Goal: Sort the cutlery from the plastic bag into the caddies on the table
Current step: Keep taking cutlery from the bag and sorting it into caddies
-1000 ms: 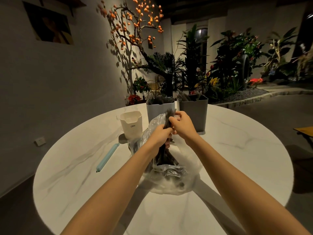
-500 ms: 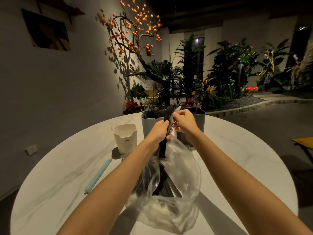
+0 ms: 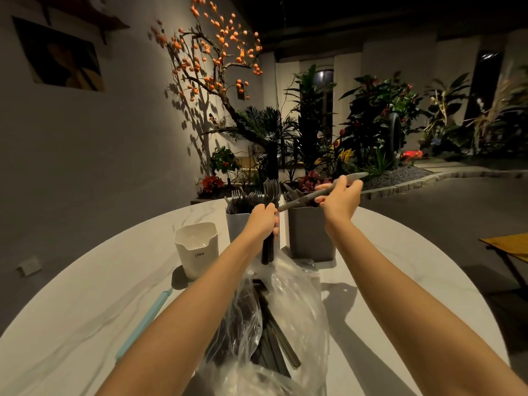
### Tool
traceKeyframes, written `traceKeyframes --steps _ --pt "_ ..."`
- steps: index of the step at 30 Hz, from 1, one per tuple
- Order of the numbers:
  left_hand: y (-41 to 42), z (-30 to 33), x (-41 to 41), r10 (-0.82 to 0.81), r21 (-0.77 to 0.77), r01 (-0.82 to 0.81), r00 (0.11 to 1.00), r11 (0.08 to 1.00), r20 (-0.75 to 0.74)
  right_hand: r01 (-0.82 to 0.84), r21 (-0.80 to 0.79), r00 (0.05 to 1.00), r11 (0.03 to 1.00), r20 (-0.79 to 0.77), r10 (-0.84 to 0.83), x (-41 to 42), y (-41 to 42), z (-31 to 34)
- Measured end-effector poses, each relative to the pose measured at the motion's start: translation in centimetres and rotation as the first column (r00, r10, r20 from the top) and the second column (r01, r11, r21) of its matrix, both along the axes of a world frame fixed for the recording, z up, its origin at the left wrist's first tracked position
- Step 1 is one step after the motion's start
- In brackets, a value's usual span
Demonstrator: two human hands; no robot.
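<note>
Left hand [image 3: 264, 221]: clenched around a bundle of dark forks [image 3: 270, 212], held upright above the mouth of the clear plastic bag [image 3: 285, 324], tines up, handles projecting below the fist.

Right hand [image 3: 340, 200]: grasping a single grey knife [image 3: 323, 191] near mid-length, held nearly level over the dark grey caddy [image 3: 311, 235], blade tip toward 2 o'clock, handle end toward 9 o'clock and close to the forks.

Caddies: three stand at the 12 o'clock side of the round white marble table [image 3: 400, 267]. The dark grey one, at 1 o'clock from the bag, holds knives. The light grey caddy [image 3: 238, 224], just beside it at 11 o'clock, holds forks. A cream caddy [image 3: 197, 250] stands at 10 o'clock from the bag; contents cannot be determined.

Bag: lies between the forearms, with dark cutlery inside.

A pale blue bag-sealing stick [image 3: 143, 321] lies on the table at 9 o'clock from the bag.
</note>
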State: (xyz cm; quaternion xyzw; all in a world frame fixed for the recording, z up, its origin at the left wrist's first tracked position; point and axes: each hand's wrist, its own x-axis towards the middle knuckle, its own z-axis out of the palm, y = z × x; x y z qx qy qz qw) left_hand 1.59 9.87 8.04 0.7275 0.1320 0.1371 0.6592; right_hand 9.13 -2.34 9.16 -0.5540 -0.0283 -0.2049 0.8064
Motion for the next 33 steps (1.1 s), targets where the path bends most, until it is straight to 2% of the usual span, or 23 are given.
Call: traceKeyframes --steps 3,5,7,10,12,15,17,19,22,24,25,27,28,29,30,33 --pt "-0.1 0.3 0.8 -0.001 -0.016 0.001 1.0 1.0 -0.006 0.204 -0.011 0.976 0.979 0.081 -0.203 0.8 -0.4 0.2" --pt "-0.1 0.3 1.3 0.002 -0.001 -0.002 1.0 1.0 -0.009 0.286 -0.125 0.953 0.95 0.134 -0.27 1.2 -0.4 0.1" --pt "-0.2 0.3 1.7 0.004 0.019 -0.004 1.0 1.0 -0.009 0.316 -0.3 0.946 0.9 0.178 -0.272 1.7 -0.1 -0.3" --pt "-0.2 0.2 2.2 0.01 0.006 -0.01 1.0 1.0 -0.01 0.268 -0.537 0.962 0.8 0.196 -0.19 2.5 0.6 -1.0" --pt "-0.1 0.2 2.3 0.011 -0.036 -0.012 1.0 0.999 -0.009 0.214 -0.694 0.976 0.687 0.185 -0.117 2.9 0.9 -1.2" --pt "0.0 0.0 2.2 0.016 -0.045 -0.017 1.0 0.999 -0.01 0.185 -0.899 0.983 0.396 0.165 -0.086 3.2 1.1 -1.6" --pt "0.3 -0.1 2.3 0.035 -0.021 -0.035 0.999 0.999 -0.019 0.163 -0.959 0.986 0.233 0.146 -0.085 3.3 1.2 -1.9" --pt "0.6 -0.3 2.4 0.052 0.044 -0.051 0.998 0.998 -0.026 0.136 -0.976 0.988 0.17 0.121 -0.094 3.5 1.3 -2.3" --pt "1.1 -0.1 2.3 0.088 0.173 -0.085 0.996 0.981 -0.007 0.144 -0.98 0.986 0.136 0.13 -0.105 3.3 1.3 -2.6" --pt "1.2 0.2 2.1 0.096 0.226 -0.1 0.995 0.969 0.029 0.239 -0.958 0.968 0.156 0.222 -0.117 3.0 1.4 -2.6" --pt "1.3 0.4 2.0 0.1 0.241 -0.11 0.993 0.964 0.057 0.311 -0.927 0.95 0.211 0.293 -0.111 2.9 1.5 -2.6" --pt "1.4 0.7 1.9 0.129 0.213 -0.153 0.984 0.965 0.121 0.363 -0.827 0.918 0.429 0.396 -0.014 2.8 1.9 -2.3" --pt "1.5 0.8 1.9 0.156 0.186 -0.185 0.975 0.965 0.158 0.285 -0.786 0.911 0.549 0.4 0.099 2.7 2.2 -2.1" --pt "1.7 0.8 2.1 0.19 0.162 -0.223 0.962 0.961 0.195 0.174 -0.771 0.898 0.612 0.38 0.222 2.4 2.5 -1.8" --pt "1.8 0.9 2.2 0.224 0.15 -0.261 0.948 0.954 0.225 0.095 -0.783 0.877 0.615 0.358 0.32 2.0 2.9 -1.5" --pt "2.5 1.1 2.5 0.307 0.118 -0.349 0.911 0.93 0.276 0.011 -0.876 0.834 0.482 0.274 0.48 0.9 3.8 -0.9"
